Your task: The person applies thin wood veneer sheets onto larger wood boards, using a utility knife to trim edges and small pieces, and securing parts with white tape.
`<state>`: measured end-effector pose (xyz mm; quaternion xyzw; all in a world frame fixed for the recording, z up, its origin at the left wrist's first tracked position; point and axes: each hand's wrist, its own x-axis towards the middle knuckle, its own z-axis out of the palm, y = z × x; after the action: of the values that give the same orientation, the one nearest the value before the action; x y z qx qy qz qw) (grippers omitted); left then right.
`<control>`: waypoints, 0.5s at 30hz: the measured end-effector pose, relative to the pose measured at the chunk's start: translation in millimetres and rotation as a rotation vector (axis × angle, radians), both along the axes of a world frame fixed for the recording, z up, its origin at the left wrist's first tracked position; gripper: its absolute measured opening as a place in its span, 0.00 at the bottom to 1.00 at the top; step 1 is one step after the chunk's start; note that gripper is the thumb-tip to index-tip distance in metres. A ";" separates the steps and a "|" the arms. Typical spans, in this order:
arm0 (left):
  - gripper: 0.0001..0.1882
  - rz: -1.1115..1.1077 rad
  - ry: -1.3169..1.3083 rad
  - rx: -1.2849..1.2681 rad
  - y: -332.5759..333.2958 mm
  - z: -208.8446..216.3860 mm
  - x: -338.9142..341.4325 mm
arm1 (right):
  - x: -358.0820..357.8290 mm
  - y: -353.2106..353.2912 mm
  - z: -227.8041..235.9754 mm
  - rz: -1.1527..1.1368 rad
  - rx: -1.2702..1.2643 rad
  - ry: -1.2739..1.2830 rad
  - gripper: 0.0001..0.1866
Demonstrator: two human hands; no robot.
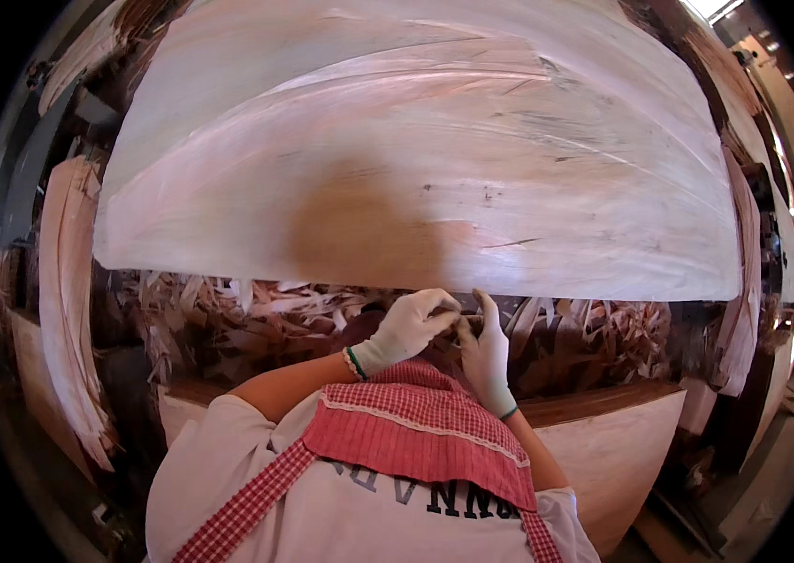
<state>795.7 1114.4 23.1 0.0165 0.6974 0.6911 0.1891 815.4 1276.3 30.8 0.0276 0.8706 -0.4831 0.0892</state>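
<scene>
Both hands, left [408, 328] & right [485, 352], gloved, are together, pinching the near edge of the veneer sheet [416, 150] just above them. Thin, already cracked: uneven pull w/ either hand could tear it. Scrap strips [256, 310] left of hands may snag.

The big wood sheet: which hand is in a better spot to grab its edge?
Probably the right hand: its fingers reach up to the wood sheet's near edge, while the left hand is curled just below.
</scene>
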 end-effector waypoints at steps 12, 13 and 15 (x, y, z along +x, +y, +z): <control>0.05 0.395 0.753 -0.750 -16.8 -90.2 -127.6 | -83.1 -34.7 -109.7 -0.168 -0.335 -0.165 0.11; 0.05 0.395 0.822 -0.777 -14.6 -99.6 -142.0 | -95.0 -39.8 -109.4 -0.235 -0.418 -0.240 0.11; 0.05 0.395 0.959 -0.836 -11.4 -115.1 -159.7 | -106.2 -39.0 -121.2 -0.295 -0.461 -0.368 0.12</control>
<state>635.9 1103.1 -92.0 0.1192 0.9035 0.3001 -0.2820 709.2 1237.3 -90.4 0.2191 0.6941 -0.6622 0.1778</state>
